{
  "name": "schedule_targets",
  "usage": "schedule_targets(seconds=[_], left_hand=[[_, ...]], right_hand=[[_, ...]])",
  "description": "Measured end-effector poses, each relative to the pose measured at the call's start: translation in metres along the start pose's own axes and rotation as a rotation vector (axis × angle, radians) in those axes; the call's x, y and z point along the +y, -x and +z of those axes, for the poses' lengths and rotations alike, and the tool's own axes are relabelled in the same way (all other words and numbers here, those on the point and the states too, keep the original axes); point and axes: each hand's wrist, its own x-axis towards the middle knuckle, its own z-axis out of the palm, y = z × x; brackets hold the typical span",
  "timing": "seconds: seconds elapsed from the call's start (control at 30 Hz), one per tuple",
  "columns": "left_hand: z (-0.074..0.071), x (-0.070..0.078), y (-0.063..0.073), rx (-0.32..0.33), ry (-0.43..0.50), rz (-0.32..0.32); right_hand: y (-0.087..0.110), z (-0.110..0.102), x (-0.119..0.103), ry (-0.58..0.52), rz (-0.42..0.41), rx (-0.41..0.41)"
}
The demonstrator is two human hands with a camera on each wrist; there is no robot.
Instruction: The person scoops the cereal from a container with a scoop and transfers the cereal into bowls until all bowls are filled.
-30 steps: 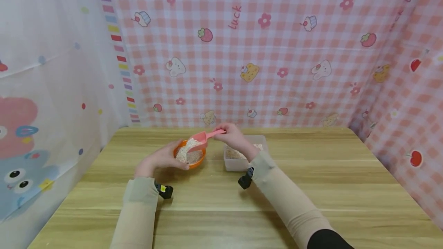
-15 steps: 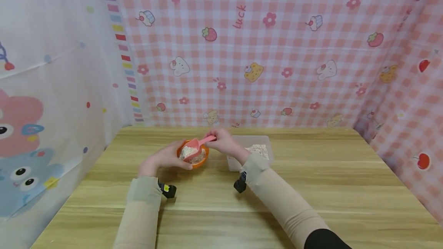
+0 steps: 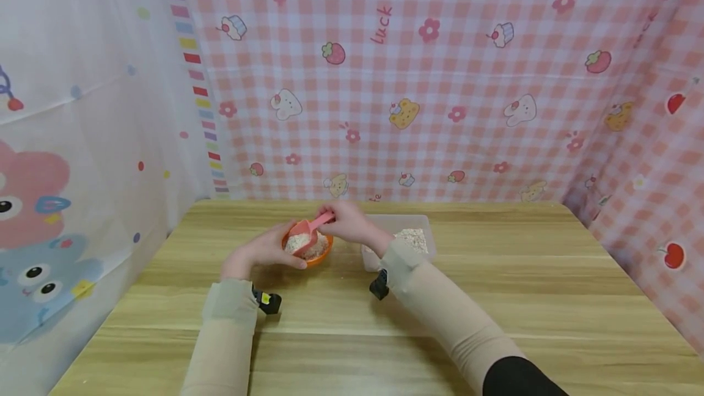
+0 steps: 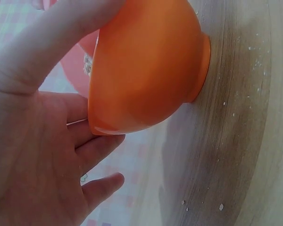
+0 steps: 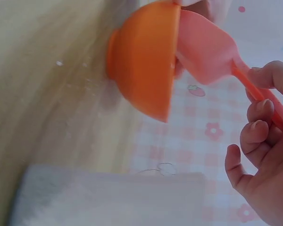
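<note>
On the table stands an orange bowl [image 3: 321,261] with pale flakes like rolled oats inside it. My left hand [image 3: 266,249] grips the bowl from the left, thumb on the near side and fingers at the far rim; in the left wrist view the thumb lies along the orange wall [image 4: 141,66]. A pink scoop [image 5: 207,52] dips into the bowl's mouth, tilted down to the left, with flakes [image 3: 297,242] at its front. My right hand [image 3: 352,225] holds the scoop's handle [image 5: 257,92] between thumb and fingers, little finger apart.
Right of the bowl sits a translucent plastic container [image 3: 426,231] with more flakes [image 3: 412,239], partly hidden behind my right wrist. Crumbs [image 4: 221,206] are scattered on the wooden table [image 3: 330,310]. A pink checked cloth [image 3: 462,78] hangs behind the table.
My right hand has moved left and brought the scoop lower into the bowl. The heap of flakes in the scoop shows smaller. My left hand stays on the bowl.
</note>
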Motion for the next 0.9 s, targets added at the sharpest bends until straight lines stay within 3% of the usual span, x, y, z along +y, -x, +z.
schedule_targets(seconds=[0.1,0.37,0.63,0.9], left_hand=[[0.001,0.001,-0.001,-0.005,0.006,0.014],[0.001,-0.003,-0.001,0.000,-0.063,-0.032],[0.001,-0.004,-0.001,0.008,-0.084,-0.034],[0.000,0.001,0.000,0.008,-0.081,-0.037]], right_hand=[[0.001,-0.007,-0.006,0.054,-0.014,-0.015],[0.011,-0.026,-0.016,0.112,0.007,-0.040],[0.021,-0.044,-0.011,0.198,-0.006,-0.016],[0.028,-0.055,-0.007,0.166,0.046,-0.002]])
